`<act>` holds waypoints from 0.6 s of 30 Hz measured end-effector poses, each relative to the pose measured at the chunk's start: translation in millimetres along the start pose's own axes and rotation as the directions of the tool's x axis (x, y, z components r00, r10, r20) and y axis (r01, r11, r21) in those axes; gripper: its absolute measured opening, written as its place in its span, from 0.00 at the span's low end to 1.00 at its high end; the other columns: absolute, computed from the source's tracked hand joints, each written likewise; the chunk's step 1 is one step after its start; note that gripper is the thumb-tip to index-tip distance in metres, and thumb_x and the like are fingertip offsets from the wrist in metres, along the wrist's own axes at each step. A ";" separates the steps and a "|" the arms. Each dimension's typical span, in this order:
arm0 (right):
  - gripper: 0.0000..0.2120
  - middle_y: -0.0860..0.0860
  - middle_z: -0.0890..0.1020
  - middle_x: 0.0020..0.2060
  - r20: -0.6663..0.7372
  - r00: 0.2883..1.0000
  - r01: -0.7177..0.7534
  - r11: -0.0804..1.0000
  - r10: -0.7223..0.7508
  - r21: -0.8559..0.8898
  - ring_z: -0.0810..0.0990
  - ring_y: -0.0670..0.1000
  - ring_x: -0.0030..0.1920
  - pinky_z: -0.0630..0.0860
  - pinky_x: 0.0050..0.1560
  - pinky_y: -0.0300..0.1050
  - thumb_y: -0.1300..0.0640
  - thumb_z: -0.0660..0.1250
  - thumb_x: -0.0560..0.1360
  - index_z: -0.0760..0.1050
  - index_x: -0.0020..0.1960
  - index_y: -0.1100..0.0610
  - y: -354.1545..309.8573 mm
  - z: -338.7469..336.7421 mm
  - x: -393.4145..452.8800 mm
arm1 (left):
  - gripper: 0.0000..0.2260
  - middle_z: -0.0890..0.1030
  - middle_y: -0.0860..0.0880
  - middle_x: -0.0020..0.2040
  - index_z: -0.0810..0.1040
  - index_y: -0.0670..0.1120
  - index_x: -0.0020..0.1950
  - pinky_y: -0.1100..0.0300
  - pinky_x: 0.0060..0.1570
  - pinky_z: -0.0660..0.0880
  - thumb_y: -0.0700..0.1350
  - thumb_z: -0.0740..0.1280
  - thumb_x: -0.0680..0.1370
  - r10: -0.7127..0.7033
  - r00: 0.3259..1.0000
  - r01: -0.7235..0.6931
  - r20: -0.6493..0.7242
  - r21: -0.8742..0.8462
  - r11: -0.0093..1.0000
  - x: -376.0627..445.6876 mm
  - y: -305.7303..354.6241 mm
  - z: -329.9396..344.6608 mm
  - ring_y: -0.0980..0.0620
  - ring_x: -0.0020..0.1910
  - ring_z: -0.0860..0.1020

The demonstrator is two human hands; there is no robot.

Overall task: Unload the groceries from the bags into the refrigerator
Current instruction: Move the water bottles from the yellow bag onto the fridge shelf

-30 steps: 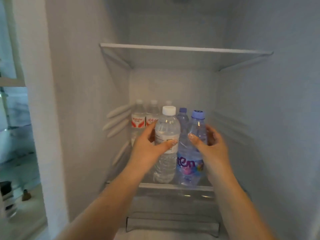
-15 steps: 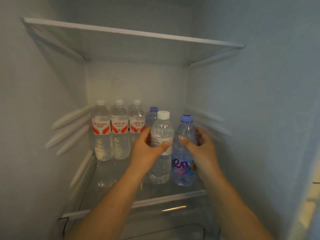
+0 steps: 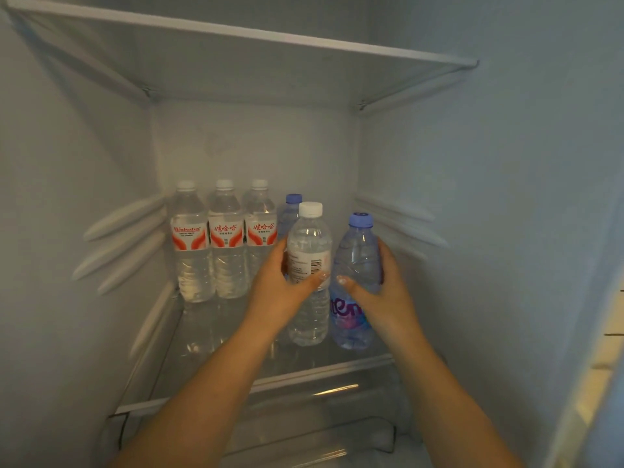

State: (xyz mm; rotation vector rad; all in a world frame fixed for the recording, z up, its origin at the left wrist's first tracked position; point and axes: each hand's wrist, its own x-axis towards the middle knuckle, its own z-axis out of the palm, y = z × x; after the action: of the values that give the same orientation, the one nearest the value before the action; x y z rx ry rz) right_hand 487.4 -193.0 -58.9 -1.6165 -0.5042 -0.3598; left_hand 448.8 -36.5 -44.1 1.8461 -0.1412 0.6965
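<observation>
Inside the refrigerator, my left hand point(image 3: 280, 292) grips a clear white-capped water bottle point(image 3: 309, 238) standing on the glass shelf point(image 3: 202, 363). Beside it on the right, my right hand point(image 3: 385, 288) is wrapped around a blue-capped bottle point(image 3: 358, 244) with a purple label, also upright on the shelf. Three bottles with red labels point(image 3: 224, 238) stand in a row at the back left. Another blue-capped bottle point(image 3: 292, 207) is half hidden behind the white-capped one.
An upper glass shelf point(image 3: 256, 35) spans the compartment above the bottles. Below the front edge of the lower shelf lies a clear drawer point(image 3: 304, 430). The fridge side walls point(image 3: 489, 214) carry shelf rails on both sides.
The view has swung left and closer into the fridge, revealing the row of red-label bottles. Both hands keep their hold and have set the two bottles slightly deeper on the shelf.
</observation>
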 end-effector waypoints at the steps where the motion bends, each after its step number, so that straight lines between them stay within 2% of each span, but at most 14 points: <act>1: 0.36 0.42 0.72 0.64 0.012 1.000 -0.006 1.000 0.006 -0.020 0.73 0.44 0.63 0.73 0.62 0.49 0.54 0.74 0.69 0.60 0.72 0.46 4.1 -0.6 -3.9 | 0.31 0.72 0.61 0.57 0.63 0.58 0.68 0.76 0.44 0.68 0.44 0.74 0.70 -0.010 1.000 0.010 0.009 0.012 1.000 -1.4 -1.6 -0.4 0.64 0.55 0.71; 3: 0.43 0.45 0.67 0.70 0.018 0.999 -0.038 0.998 0.039 -0.057 0.70 0.46 0.66 0.71 0.65 0.52 0.55 0.74 0.69 0.53 0.75 0.44 13.3 -2.7 -12.6 | 0.32 0.71 0.60 0.57 0.64 0.54 0.70 0.72 0.48 0.68 0.43 0.74 0.70 -0.043 0.998 0.041 0.041 0.032 0.999 -5.3 -8.6 -0.4 0.61 0.57 0.70; 6: 0.46 0.46 0.68 0.69 0.010 0.997 -0.069 0.990 0.071 -0.125 0.72 0.47 0.64 0.73 0.63 0.52 0.60 0.74 0.69 0.48 0.75 0.42 22.8 -6.4 -23.2 | 0.34 0.72 0.57 0.61 0.63 0.53 0.71 0.61 0.59 0.68 0.43 0.75 0.69 -0.090 0.992 0.084 0.088 0.061 0.995 -13.9 -24.5 2.1 0.56 0.62 0.70; 8: 0.45 0.44 0.72 0.65 0.036 0.999 -0.027 0.983 0.034 -0.183 0.75 0.44 0.60 0.75 0.60 0.49 0.61 0.74 0.68 0.51 0.74 0.40 28.0 -7.6 -28.0 | 0.34 0.72 0.53 0.65 0.63 0.52 0.71 0.56 0.63 0.68 0.44 0.75 0.69 -0.110 0.991 0.105 0.081 0.070 0.992 -16.5 -31.0 3.7 0.52 0.65 0.70; 11: 0.43 0.40 0.73 0.61 0.041 0.999 -0.006 0.981 0.015 -0.193 0.75 0.44 0.59 0.75 0.59 0.48 0.62 0.74 0.69 0.54 0.73 0.40 33.0 -6.2 -24.4 | 0.33 0.73 0.54 0.64 0.64 0.52 0.71 0.57 0.61 0.68 0.44 0.74 0.69 -0.098 0.993 0.094 0.069 0.063 0.994 -14.3 -35.0 5.2 0.55 0.62 0.70; 13: 0.34 0.40 0.74 0.60 0.070 0.998 0.017 0.979 -0.002 -0.204 0.76 0.45 0.59 0.75 0.60 0.50 0.59 0.72 0.72 0.59 0.70 0.40 34.5 -2.1 -19.1 | 0.33 0.72 0.56 0.62 0.64 0.52 0.71 0.58 0.60 0.68 0.44 0.74 0.69 -0.094 0.994 0.090 0.060 0.054 0.994 -10.7 -38.5 5.2 0.57 0.61 0.70; 15: 0.24 0.47 0.75 0.63 0.056 0.998 -0.009 0.982 0.020 -0.190 0.77 0.49 0.58 0.74 0.60 0.55 0.51 0.67 0.75 0.65 0.69 0.43 35.3 2.8 -11.3 | 0.33 0.72 0.56 0.64 0.64 0.52 0.71 0.55 0.63 0.69 0.44 0.75 0.69 -0.094 0.995 0.091 0.042 0.050 0.995 -5.9 -44.1 4.6 0.56 0.62 0.70; 16: 0.25 0.49 0.74 0.65 0.067 0.998 -0.012 0.985 0.023 -0.170 0.76 0.50 0.59 0.74 0.61 0.55 0.51 0.66 0.75 0.64 0.70 0.45 34.6 5.7 -6.5 | 0.34 0.73 0.55 0.65 0.65 0.52 0.71 0.52 0.64 0.70 0.44 0.75 0.69 -0.096 0.995 0.095 0.029 0.044 0.994 -2.8 -47.6 4.1 0.55 0.64 0.71; 18: 0.30 0.44 0.69 0.66 0.108 0.993 -0.016 0.979 0.039 -0.202 0.72 0.44 0.60 0.71 0.60 0.46 0.54 0.67 0.76 0.57 0.73 0.45 38.1 11.1 4.0 | 0.34 0.74 0.53 0.65 0.64 0.52 0.72 0.48 0.63 0.71 0.44 0.75 0.69 -0.111 0.994 0.111 0.003 0.029 0.993 3.9 -53.8 3.3 0.52 0.64 0.72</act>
State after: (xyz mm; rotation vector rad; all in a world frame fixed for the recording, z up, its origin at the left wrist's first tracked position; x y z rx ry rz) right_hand 510.0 -183.8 -90.4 -1.8450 -0.5437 -0.3080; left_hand 475.7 -17.6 -87.0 1.8680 -0.0307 0.6198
